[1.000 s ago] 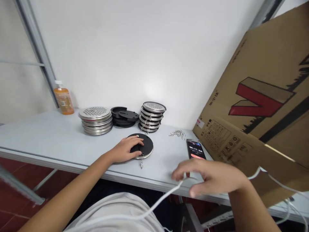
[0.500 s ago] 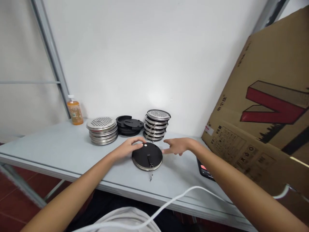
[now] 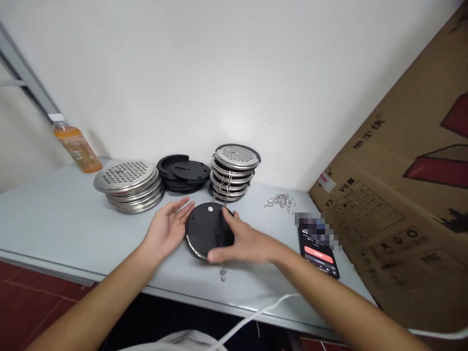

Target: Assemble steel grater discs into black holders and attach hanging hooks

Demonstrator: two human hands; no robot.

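Note:
A round black disc with a steel rim (image 3: 204, 228) lies on the grey table (image 3: 54, 224), a small metal clasp (image 3: 223, 274) hanging from its near edge. My right hand (image 3: 245, 241) grips the disc's right side, thumb at the near edge and fingers over the top. My left hand (image 3: 167, 229) is open, palm turned toward the disc's left edge, just beside it. Behind stand a stack of assembled steel-and-black discs with chains (image 3: 234, 171), a pile of black lids (image 3: 183, 173) and a stack of perforated steel plates (image 3: 127, 184).
A heap of small metal clips (image 3: 281, 201) lies right of the stacks. A phone (image 3: 317, 247) lies near a large tilted cardboard box (image 3: 398, 195). An orange bottle (image 3: 75, 145) stands at the back left. A white cable (image 3: 252, 319) runs below the table edge.
My right hand came from the table's front right, crossed to the disc and now grips its right side. My left hand lifted off the disc and opened beside it. The view swung down.

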